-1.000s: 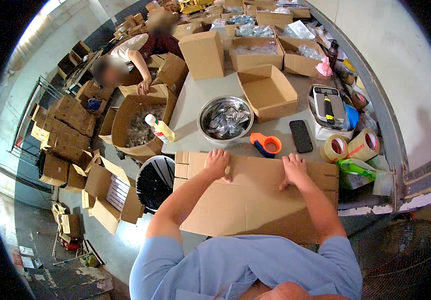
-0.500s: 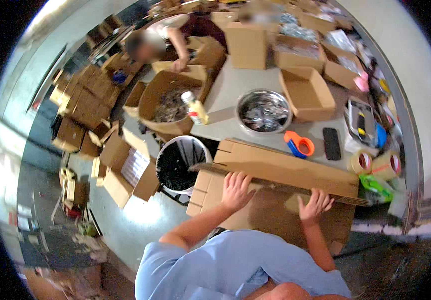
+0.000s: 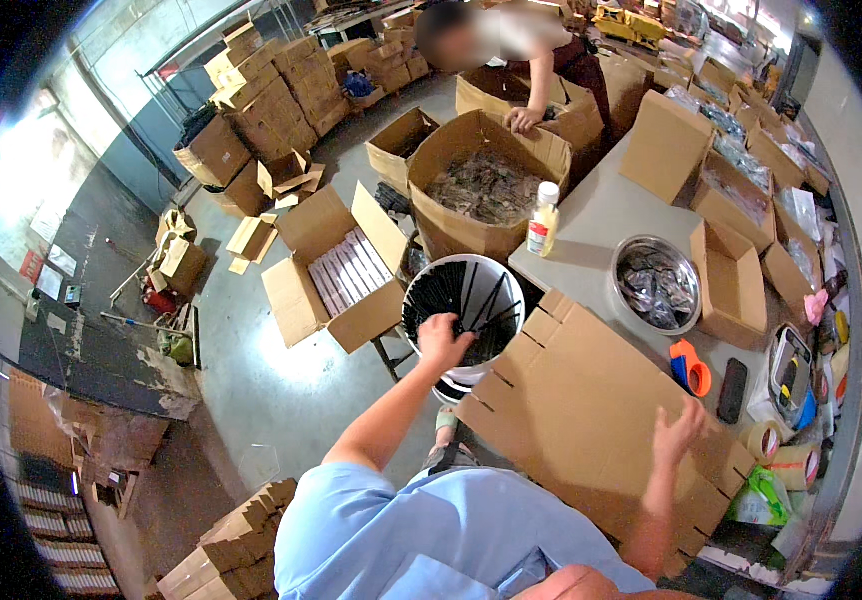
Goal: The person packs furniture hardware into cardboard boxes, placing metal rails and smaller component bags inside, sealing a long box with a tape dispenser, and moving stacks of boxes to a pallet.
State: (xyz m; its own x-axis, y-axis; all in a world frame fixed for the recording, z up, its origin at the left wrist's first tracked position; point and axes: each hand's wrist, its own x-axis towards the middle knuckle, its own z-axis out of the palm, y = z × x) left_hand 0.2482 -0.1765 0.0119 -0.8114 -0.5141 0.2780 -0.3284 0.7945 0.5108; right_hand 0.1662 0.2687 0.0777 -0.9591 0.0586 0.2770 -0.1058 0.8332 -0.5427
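Note:
A flattened brown cardboard box (image 3: 591, 400) lies across the grey table (image 3: 601, 215) in front of me. My left hand (image 3: 443, 340) reaches off the table's left edge into a white bucket (image 3: 463, 300) full of thin black sticks; its fingers are bent among the sticks, and whether it grips any is not visible. My right hand (image 3: 679, 432) hovers over the right part of the flat cardboard with fingers spread, holding nothing.
On the table stand a steel bowl (image 3: 656, 283) of small bagged items, a yellow bottle (image 3: 544, 220), an orange tape dispenser (image 3: 689, 365), a black phone (image 3: 732, 390), tape rolls (image 3: 763, 440) and open cartons (image 3: 736, 285). Another person (image 3: 526, 60) bends over a large box (image 3: 486, 190) beyond. Cartons cover the floor to the left.
Both hands have left the flat cardboard. My left hand swung left and down into the bucket of black sticks; my right hand lifted off the sheet. The view turned left.

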